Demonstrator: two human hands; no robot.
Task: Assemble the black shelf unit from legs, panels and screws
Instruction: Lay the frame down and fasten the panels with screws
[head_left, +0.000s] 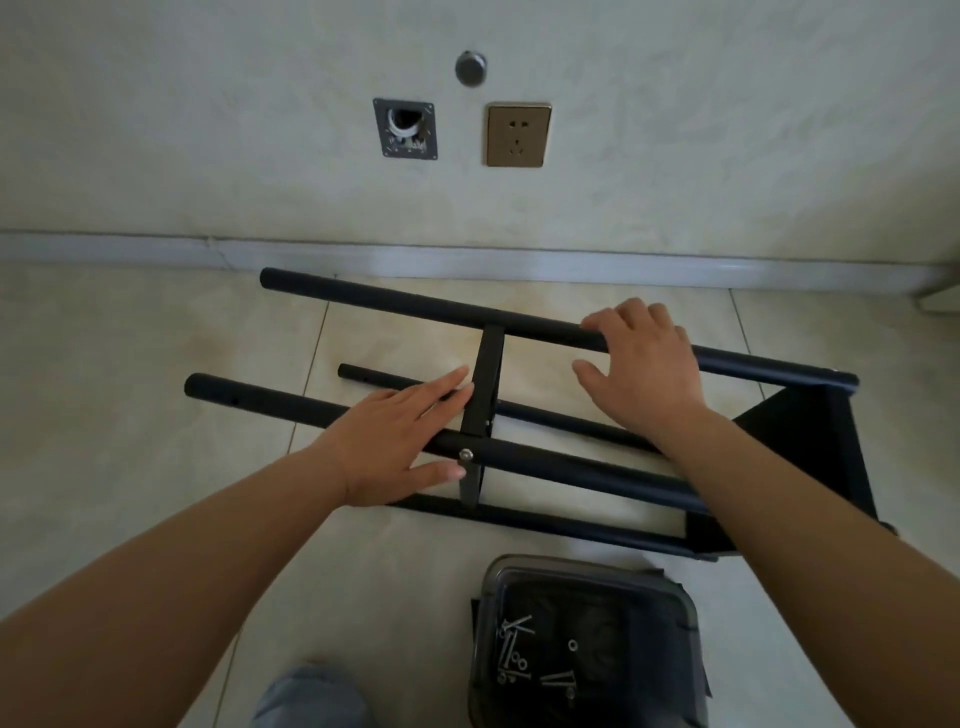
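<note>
Container (587, 644) bottom (frame-cut)

The shelf frame (519, 415) lies on the floor (130, 364) at centre; the screw tub (587, 644) sits at five o'clock, the wall socket (518, 135) at twelve.
</note>
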